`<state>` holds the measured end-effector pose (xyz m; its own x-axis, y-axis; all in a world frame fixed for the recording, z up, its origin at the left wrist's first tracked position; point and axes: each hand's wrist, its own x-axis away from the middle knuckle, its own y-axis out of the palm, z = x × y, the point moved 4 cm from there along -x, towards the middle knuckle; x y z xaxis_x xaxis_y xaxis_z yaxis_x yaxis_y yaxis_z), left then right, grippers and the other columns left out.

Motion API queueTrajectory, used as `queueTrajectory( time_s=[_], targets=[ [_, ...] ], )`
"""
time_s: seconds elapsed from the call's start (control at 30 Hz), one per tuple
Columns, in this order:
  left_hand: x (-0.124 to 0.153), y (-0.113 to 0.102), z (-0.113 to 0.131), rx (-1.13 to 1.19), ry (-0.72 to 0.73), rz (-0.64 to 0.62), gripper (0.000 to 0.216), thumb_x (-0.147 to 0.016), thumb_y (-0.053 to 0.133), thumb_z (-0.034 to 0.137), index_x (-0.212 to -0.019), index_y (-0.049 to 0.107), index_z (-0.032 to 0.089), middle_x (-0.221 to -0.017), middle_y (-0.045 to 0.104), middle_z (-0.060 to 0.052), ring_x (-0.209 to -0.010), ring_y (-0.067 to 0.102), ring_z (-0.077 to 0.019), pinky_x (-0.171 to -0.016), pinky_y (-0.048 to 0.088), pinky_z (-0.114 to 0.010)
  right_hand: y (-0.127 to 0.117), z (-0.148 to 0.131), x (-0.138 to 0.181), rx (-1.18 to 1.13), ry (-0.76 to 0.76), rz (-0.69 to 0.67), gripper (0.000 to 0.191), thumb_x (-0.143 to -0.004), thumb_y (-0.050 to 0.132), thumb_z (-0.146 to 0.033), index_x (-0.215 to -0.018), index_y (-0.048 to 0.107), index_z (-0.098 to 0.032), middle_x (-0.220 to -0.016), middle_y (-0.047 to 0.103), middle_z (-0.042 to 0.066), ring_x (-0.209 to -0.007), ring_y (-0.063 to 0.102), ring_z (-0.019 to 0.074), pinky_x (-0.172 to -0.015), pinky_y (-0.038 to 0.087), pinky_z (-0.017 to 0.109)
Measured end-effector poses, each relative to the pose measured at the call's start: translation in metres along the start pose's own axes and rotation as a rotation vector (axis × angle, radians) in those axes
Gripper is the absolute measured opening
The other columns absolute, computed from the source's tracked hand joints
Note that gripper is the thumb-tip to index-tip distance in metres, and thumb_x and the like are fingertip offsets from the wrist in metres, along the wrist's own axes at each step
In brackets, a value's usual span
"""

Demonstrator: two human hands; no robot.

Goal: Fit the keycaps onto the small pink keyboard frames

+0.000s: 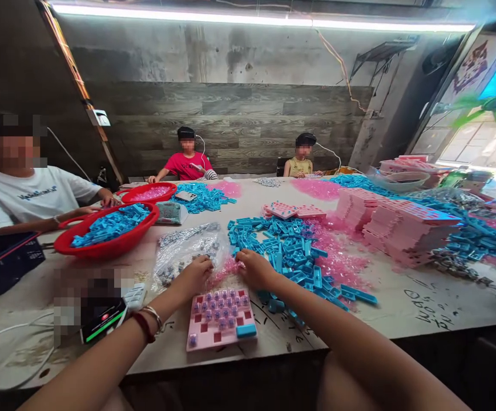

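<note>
A pink plate (200, 337) with square holes lies in front of me near the table's front edge. Clear purple-tinted pieces (224, 305) fill several holes, and one blue bar-shaped piece (246, 330) sits at its lower right. Just beyond the plate, my left hand (196, 277) is at the edge of a clear plastic bag (173, 254) of small grey parts, its fingers curled together. My right hand (254, 268) is beside small clear pink pieces (226, 268), fingers bent and closed. What either hand pinches is too small to make out.
Blue bar-shaped pieces (290, 251) and pink clear pieces (342, 260) spread to the right, before stacked pink plates (402, 228). Red baskets (106, 248) stand at left, near a phone (102, 319) and cables. Three people sit around the table, one person (29, 200) close on the left.
</note>
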<state>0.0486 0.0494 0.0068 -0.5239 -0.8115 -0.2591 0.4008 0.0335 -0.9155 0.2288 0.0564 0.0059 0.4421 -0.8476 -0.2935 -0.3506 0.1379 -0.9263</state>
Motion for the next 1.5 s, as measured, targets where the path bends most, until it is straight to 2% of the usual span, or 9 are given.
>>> queueTrajectory(
  time_s=[0.23, 0.47, 0.57, 0.7, 0.83, 1.03, 1.17, 1.33, 1.5],
  targets=[
    [0.002, 0.005, -0.002, 0.030, -0.031, 0.033, 0.015, -0.072, 0.043, 0.004, -0.074, 0.053, 0.015, -0.089, 0.051, -0.006, -0.079, 0.052, -0.0165, -0.073, 0.043, -0.029, 0.006, 0.006, -0.007, -0.063, 0.012, -0.018, 0.020, -0.071, 0.053, -0.009, -0.088, 0.060, -0.014, -0.091, 0.062, 0.009, -0.085, 0.056, 0.0177, -0.073, 0.039, 0.024],
    [0.004, -0.009, -0.001, -0.045, 0.017, 0.035, 0.014, -0.069, 0.047, 0.004, -0.072, 0.056, 0.014, -0.075, 0.055, -0.005, -0.076, 0.052, -0.0175, -0.071, 0.041, -0.029, -0.031, 0.007, 0.014, -0.124, 0.062, 0.043, 0.011, -0.069, 0.055, -0.011, -0.079, 0.060, -0.013, -0.071, 0.061, 0.004, -0.064, 0.053, 0.0129, -0.059, 0.037, 0.022],
    [0.008, -0.027, 0.019, -0.040, 0.033, 0.064, 0.013, -0.072, 0.048, 0.007, -0.076, 0.059, 0.014, -0.076, 0.059, -0.005, -0.076, 0.053, -0.0172, -0.072, 0.041, -0.029, -0.046, 0.000, 0.035, -0.288, 0.036, 0.002, 0.008, -0.070, 0.055, -0.013, -0.073, 0.062, -0.013, -0.060, 0.059, 0.000, -0.056, 0.051, 0.0096, -0.053, 0.036, 0.019],
    [0.017, -0.039, 0.066, 0.094, 0.096, 0.017, 0.014, -0.072, 0.053, 0.007, -0.078, 0.063, 0.014, -0.074, 0.062, -0.002, -0.070, 0.055, -0.0133, -0.068, 0.042, -0.024, -0.058, -0.013, 0.066, -0.379, -0.029, -0.061, 0.013, -0.072, 0.053, -0.011, -0.073, 0.066, -0.014, -0.062, 0.061, 0.001, -0.056, 0.053, 0.0091, -0.055, 0.038, 0.020],
    [0.025, -0.026, 0.100, 0.155, 0.209, -0.082, 0.014, -0.072, 0.056, 0.005, -0.078, 0.065, 0.015, -0.076, 0.063, -0.002, -0.075, 0.056, -0.0136, -0.071, 0.043, -0.025, -0.068, -0.029, 0.091, -0.419, -0.038, -0.106, 0.019, -0.068, 0.054, -0.008, -0.081, 0.066, -0.015, -0.069, 0.064, 0.002, -0.060, 0.056, 0.0097, -0.057, 0.041, 0.020],
    [0.032, -0.004, 0.106, 0.191, 0.353, -0.145, 0.017, -0.081, 0.054, 0.012, -0.089, 0.068, 0.017, -0.089, 0.064, -0.005, -0.082, 0.058, -0.0141, -0.074, 0.046, -0.025, -0.073, -0.050, 0.117, -0.361, -0.044, -0.187, 0.011, -0.075, 0.056, -0.015, -0.083, 0.064, -0.015, -0.069, 0.064, 0.002, -0.061, 0.056, 0.0113, -0.057, 0.039, 0.020],
    [0.034, -0.001, 0.110, 0.167, 0.344, -0.148, 0.023, -0.081, 0.050, 0.008, -0.090, 0.069, 0.018, -0.090, 0.062, -0.006, -0.082, 0.058, -0.0142, -0.073, 0.046, -0.025, -0.065, -0.044, 0.116, -0.375, -0.047, -0.170, 0.017, -0.082, 0.048, -0.017, -0.086, 0.064, -0.015, -0.076, 0.066, 0.005, -0.068, 0.058, 0.0136, -0.061, 0.040, 0.022],
    [0.039, -0.001, 0.120, 0.039, 0.313, -0.179, 0.028, -0.081, 0.046, 0.008, -0.094, 0.069, 0.019, -0.095, 0.056, -0.009, -0.084, 0.055, -0.0163, -0.074, 0.047, -0.028, -0.059, -0.033, 0.108, -0.441, 0.012, -0.142, 0.027, -0.081, 0.044, -0.011, -0.090, 0.068, -0.017, -0.088, 0.068, 0.006, -0.081, 0.060, 0.0156, -0.071, 0.043, 0.025],
    [0.043, -0.002, 0.121, -0.022, 0.348, -0.226, 0.031, -0.080, 0.047, 0.010, -0.105, 0.064, 0.020, -0.097, 0.053, -0.009, -0.082, 0.053, -0.0160, -0.072, 0.046, -0.027, -0.062, -0.033, 0.107, -0.483, 0.013, -0.141, 0.031, -0.080, 0.044, -0.011, -0.097, 0.068, -0.019, -0.089, 0.069, 0.005, -0.080, 0.060, 0.0149, -0.070, 0.043, 0.024]
  ],
)
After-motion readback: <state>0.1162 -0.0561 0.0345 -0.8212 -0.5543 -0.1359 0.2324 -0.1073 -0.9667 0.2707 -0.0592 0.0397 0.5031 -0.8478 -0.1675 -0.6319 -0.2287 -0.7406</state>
